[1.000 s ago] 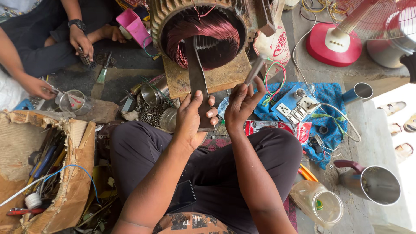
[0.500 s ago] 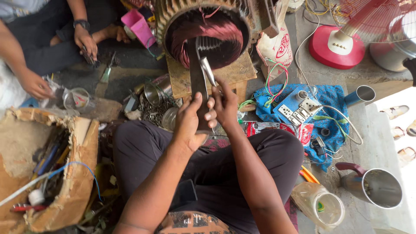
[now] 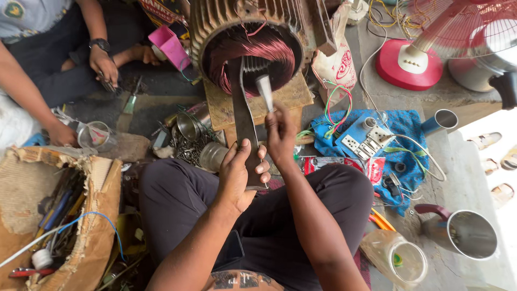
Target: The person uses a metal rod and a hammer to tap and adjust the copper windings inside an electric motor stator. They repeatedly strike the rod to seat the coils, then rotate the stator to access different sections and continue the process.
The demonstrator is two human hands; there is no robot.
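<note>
A large motor stator (image 3: 250, 40) with reddish copper windings (image 3: 237, 54) lies on a wooden block (image 3: 293, 97) in front of me. My left hand (image 3: 239, 175) grips the lower end of a long flat dark metal bar (image 3: 242, 108) whose far end reaches into the windings. My right hand (image 3: 281, 132) holds a short grey metal rod (image 3: 264, 90) upright, just right of the bar, its tip at the stator's mouth.
A torn cardboard box of tools (image 3: 48, 215) sits at my left. Another person's hands (image 3: 105, 64) work at upper left. Metal cups (image 3: 468, 231), a blue cloth with sockets (image 3: 371, 143), a red fan base (image 3: 409, 62), a plastic jar (image 3: 401, 261) lie right.
My right hand has swung from the right side in to the bar and now holds the grey rod up at the stator mouth. The left hand keeps its grip on the bar.
</note>
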